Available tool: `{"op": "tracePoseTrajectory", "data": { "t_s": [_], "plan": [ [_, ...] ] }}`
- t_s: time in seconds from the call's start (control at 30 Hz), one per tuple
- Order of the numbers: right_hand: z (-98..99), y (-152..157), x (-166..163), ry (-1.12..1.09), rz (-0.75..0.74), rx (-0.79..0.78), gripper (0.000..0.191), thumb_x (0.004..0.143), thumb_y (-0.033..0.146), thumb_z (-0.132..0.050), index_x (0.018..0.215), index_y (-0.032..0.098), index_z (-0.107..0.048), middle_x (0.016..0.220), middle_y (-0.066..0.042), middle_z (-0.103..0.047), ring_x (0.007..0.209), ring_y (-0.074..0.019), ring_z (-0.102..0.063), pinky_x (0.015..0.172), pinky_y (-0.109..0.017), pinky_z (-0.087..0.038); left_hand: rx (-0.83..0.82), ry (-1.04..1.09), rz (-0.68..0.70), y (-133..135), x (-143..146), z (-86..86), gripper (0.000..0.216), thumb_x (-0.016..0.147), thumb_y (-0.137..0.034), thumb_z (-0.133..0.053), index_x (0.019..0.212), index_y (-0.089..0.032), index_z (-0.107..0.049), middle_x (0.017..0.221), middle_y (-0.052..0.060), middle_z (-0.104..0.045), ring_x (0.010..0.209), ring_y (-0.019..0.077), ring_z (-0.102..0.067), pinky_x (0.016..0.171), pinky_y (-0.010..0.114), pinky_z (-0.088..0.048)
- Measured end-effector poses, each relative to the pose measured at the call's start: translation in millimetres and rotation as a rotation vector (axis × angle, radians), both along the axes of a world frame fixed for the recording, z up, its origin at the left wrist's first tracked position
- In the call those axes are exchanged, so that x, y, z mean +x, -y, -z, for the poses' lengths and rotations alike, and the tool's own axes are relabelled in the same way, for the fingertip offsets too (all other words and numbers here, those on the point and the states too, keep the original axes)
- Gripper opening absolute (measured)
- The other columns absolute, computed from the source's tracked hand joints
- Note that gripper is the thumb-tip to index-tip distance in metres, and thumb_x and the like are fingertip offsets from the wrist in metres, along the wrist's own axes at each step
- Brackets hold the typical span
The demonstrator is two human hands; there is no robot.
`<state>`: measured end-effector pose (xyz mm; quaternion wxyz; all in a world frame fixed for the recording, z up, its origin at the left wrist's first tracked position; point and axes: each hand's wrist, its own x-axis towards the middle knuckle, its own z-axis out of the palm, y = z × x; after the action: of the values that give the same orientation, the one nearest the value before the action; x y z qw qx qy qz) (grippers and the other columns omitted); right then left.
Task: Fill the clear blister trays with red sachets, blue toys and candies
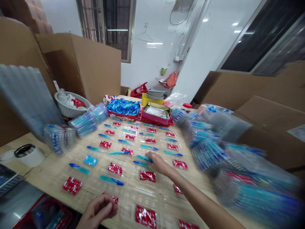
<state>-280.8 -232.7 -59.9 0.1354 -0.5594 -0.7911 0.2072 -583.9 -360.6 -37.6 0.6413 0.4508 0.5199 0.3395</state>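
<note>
My right hand reaches out over the wooden table and its fingers rest on a teal and blue pen in the middle rows. My left hand sits at the near edge, fingers curled against a small red packet. Rows of red packets and blue pens cover the table under clear plastic. One blue packet lies on the left side.
A red tray of blue pens and a pink tray holding a metal tin stand at the back. Blurred stacks of packed pens line the right, more stacks the left. A white basket, tape roll and cardboard boxes surround the table.
</note>
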Motion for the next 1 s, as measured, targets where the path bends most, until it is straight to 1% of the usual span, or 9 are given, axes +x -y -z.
{"op": "tracePoseTrajectory", "data": {
  "t_s": [0.1,0.17,0.23,0.27,0.4,0.57,0.77,0.9,1.0],
  "plan": [
    [-5.3,4,0,-0.019,0.025,0.038,0.017,0.083,0.024,-0.05,0.089,0.013,-0.062,0.092,-0.012,-0.065,0.083,-0.022,-0.058,0.076,-0.03,-0.041,0.388,-0.442,0.108,-41,1,-5.4,0.025,0.079,-0.04,-0.057,0.08,-0.017,-0.065,0.078,0.006,-0.067,0.076,0.0203,-0.062,0.073,0.03,-0.05],
    [-10.9,10,0,-0.067,0.05,0.048,0.019,0.084,0.028,-0.05,0.087,0.014,-0.062,0.089,-0.01,-0.066,0.081,-0.0227,-0.059,0.074,-0.031,-0.042,0.615,-0.825,0.129,-80,4,-8.5,0.021,0.083,-0.026,-0.05,0.093,-0.016,-0.064,0.091,0.008,-0.067,0.086,0.0204,-0.062,0.08,0.03,-0.048],
    [-16.7,20,2,-0.138,0.092,0.057,0.019,0.083,0.031,-0.052,0.089,0.016,-0.063,0.09,-0.009,-0.067,0.084,-0.0234,-0.059,0.076,-0.032,-0.043,0.735,-1.181,0.257,-119,10,-8.8,0.027,0.082,-0.015,-0.047,0.104,-0.015,-0.061,0.104,0.01,-0.065,0.102,0.0208,-0.059,0.091,0.031,-0.045],
    [-19.2,26,3,-0.171,0.11,0.053,0.02,0.082,0.032,-0.053,0.091,0.017,-0.063,0.092,-0.008,-0.067,0.086,-0.0237,-0.06,0.078,-0.032,-0.043,0.751,-1.228,0.289,-137,14,-7.7,0.028,0.08,-0.012,-0.047,0.104,-0.015,-0.061,0.108,0.012,-0.064,0.107,0.0224,-0.058,0.092,0.032,-0.044],
    [-25.2,55,12,-0.238,0.182,0.003,0.021,0.081,0.038,-0.052,0.087,0.021,-0.063,0.086,-0.005,-0.068,0.083,-0.0242,-0.06,0.076,-0.033,-0.044,0.757,-1.319,0.447,-183,30,1.2,0.026,0.072,-0.002,-0.048,0.086,-0.014,-0.066,0.097,0.014,-0.067,0.097,0.0257,-0.064,0.081,0.034,-0.049],
    [-16.9,87,33,-0.285,0.31,-0.034,0.026,0.077,0.046,-0.055,0.083,0.022,-0.062,0.08,-0.005,-0.066,0.077,-0.0243,-0.059,0.069,-0.033,-0.045,0.751,-1.377,0.573,-197,35,4.7,0.028,0.068,0.0,-0.05,0.083,-0.014,-0.068,0.094,0.016,-0.069,0.094,0.0281,-0.065,0.076,0.035,-0.05],
    [3.0,104,52,-0.371,0.367,-0.129,0.032,0.075,0.052,-0.053,0.076,0.021,-0.06,0.065,-0.002,-0.061,0.064,-0.0215,-0.056,0.06,-0.032,-0.043,0.773,-1.374,0.643,-192,26,-1.2,0.028,0.066,0.001,-0.05,0.08,-0.016,-0.068,0.095,0.013,-0.069,0.094,0.0252,-0.065,0.076,0.031,-0.048],
    [-1.1,108,49,-0.417,0.364,-0.135,0.029,0.076,0.048,-0.054,0.068,0.02,-0.055,0.061,0.0,-0.058,0.059,-0.0187,-0.054,0.057,-0.029,-0.041,0.797,-1.349,0.61,-185,23,-0.6,0.029,0.067,0.001,-0.048,0.083,-0.015,-0.066,0.097,0.013,-0.066,0.091,0.0253,-0.065,0.075,0.032,-0.047],
    [-11.5,108,35,-0.387,0.298,-0.169,0.023,0.08,0.041,-0.054,0.071,0.019,-0.056,0.065,-0.001,-0.061,0.063,-0.0184,-0.056,0.059,-0.028,-0.04,0.816,-1.297,0.569,-177,24,-0.6,0.025,0.07,-0.004,-0.049,0.086,-0.015,-0.065,0.098,0.012,-0.065,0.091,0.0258,-0.064,0.076,0.033,-0.047]
  ]
}}
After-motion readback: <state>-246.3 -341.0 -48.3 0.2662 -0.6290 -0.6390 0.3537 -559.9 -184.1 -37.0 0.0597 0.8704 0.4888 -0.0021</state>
